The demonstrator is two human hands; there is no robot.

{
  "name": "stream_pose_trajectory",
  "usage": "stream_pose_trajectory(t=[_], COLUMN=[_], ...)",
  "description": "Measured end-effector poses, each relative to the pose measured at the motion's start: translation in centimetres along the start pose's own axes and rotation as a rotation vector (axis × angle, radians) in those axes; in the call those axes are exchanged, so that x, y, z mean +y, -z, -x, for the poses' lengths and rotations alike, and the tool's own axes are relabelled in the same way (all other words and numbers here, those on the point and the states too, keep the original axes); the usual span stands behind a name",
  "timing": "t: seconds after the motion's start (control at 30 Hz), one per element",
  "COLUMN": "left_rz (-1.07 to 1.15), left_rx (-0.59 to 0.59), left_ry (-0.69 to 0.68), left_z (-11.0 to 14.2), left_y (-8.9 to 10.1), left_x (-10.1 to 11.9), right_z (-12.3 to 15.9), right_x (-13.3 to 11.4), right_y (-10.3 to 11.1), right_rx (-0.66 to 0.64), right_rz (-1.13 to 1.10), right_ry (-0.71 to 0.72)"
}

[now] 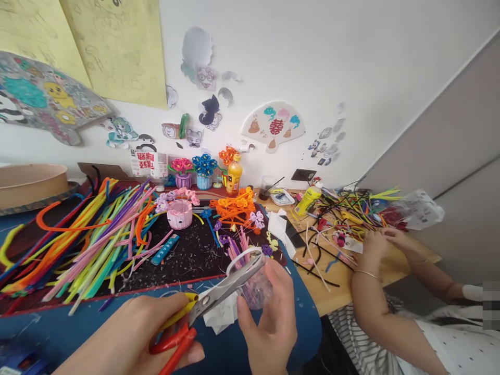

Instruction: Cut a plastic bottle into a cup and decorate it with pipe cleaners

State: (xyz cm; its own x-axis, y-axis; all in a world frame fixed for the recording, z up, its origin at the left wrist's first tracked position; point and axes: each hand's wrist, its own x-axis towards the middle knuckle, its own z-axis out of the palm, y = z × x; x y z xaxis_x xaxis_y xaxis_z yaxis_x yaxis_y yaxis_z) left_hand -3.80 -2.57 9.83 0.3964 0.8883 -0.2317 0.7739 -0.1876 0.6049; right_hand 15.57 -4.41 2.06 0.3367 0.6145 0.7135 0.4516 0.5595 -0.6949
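My left hand (pixel 136 328) is closed around the handles of scissors (pixel 213 299), one loop yellow and the other red. The metal blades point up and right and lie across the rim of a clear plastic cup (pixel 260 291). My right hand (pixel 271 317) grips this cup, thumb on the near side and fingers around the far right. A thin pale strip curves around the cup's top beside the blade tips. Pink and purple stems (pixel 238 247) show at the cup; I cannot tell whether they stand inside or behind it. White paper (pixel 221 315) lies beneath the blades.
Colourful pipe cleaners (pixel 94 239) pile up at left. A pink pot (pixel 179 214), orange pipe-cleaner pieces (pixel 234 208), a blue cutter-like tool (pixel 165 250) and an orange drink bottle (pixel 234 176) stand or lie behind. At right, another person's hands (pixel 377 247) work over a cluttered wooden table (pixel 312 299).
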Motion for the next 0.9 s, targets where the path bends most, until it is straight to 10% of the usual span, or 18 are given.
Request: stream_pose_trajectory(t=[0.7, 0.9], left_rz=[-0.020, -0.039], left_rx=[-0.161, -0.033], left_ry=[0.029, -0.007], left_z=[-0.3, 0.0], left_y=[1.1, 0.4], left_x=[1.0, -0.1], right_z=[-0.8, -0.7], right_x=[0.4, 0.6], right_y=[0.1, 0.3], right_rx=[0.049, 0.053], right_rz=[0.214, 0.276], right_ry=[0.195, 0.222])
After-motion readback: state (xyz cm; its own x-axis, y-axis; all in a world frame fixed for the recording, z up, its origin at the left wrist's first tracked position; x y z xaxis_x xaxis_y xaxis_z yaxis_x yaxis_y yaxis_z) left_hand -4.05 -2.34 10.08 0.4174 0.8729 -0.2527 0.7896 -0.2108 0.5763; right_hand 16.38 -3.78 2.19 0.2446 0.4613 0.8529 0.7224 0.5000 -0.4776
